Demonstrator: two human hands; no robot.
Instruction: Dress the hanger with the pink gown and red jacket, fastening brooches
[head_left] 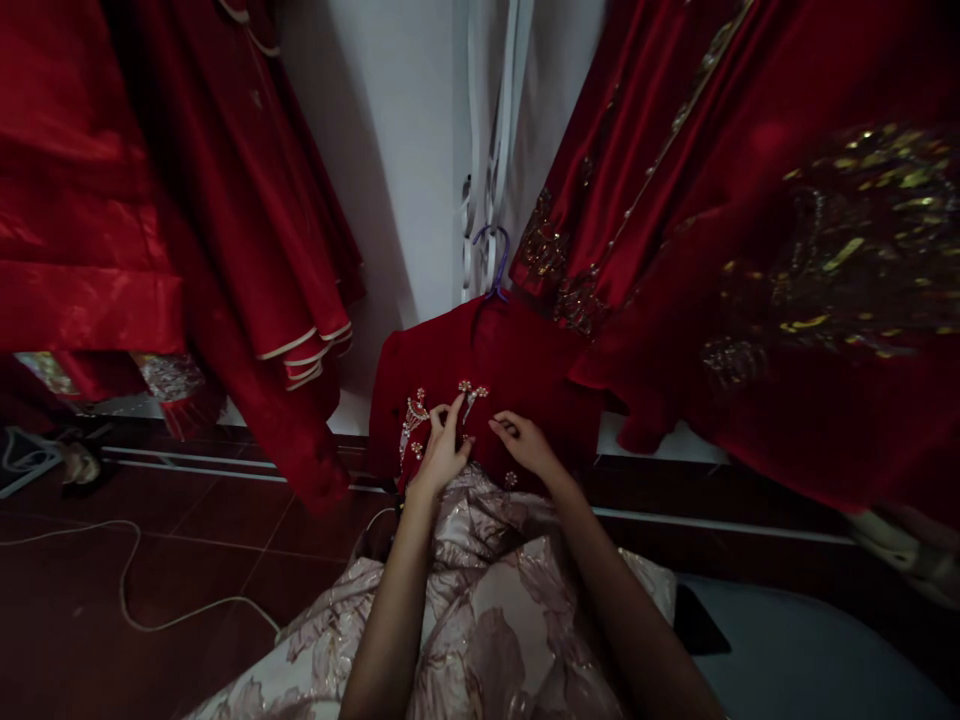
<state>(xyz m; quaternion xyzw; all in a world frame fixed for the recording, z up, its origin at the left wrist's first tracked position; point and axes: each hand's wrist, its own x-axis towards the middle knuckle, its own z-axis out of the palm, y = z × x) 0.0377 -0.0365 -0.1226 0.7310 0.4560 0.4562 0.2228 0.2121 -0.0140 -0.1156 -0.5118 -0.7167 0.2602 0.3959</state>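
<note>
Hanging high to the right of the fingers, sequinned red clothes; high to their left, plainer red clothes, some with pale piped hems. Nearer than the fingers, in loose folds, pale cloth with mauve patches and a metallic glint. Under the fingers and reaching just beyond them, a deep red garment: dark and matte in the dim light, smooth and broad across the top, with pale beadwork on the lower part.

On its front, the left hand, fingers partly spread, one straightened toward the beads, others bent. Cannot tell whether pinching any cloth. Near it, over the same front, the right hand, fingers curled, thumb close to the forefinger; cannot tell whether holding anything small.

Straight beyond the fingers, at the garment's top, a purple hanger. Just left of the left fingers, a curving beaded spray, glittering and pale; right by their tips, a smaller branching spray. Smallest, on the near side of the right fingers, a lone beaded flower, round and petalled.
</note>
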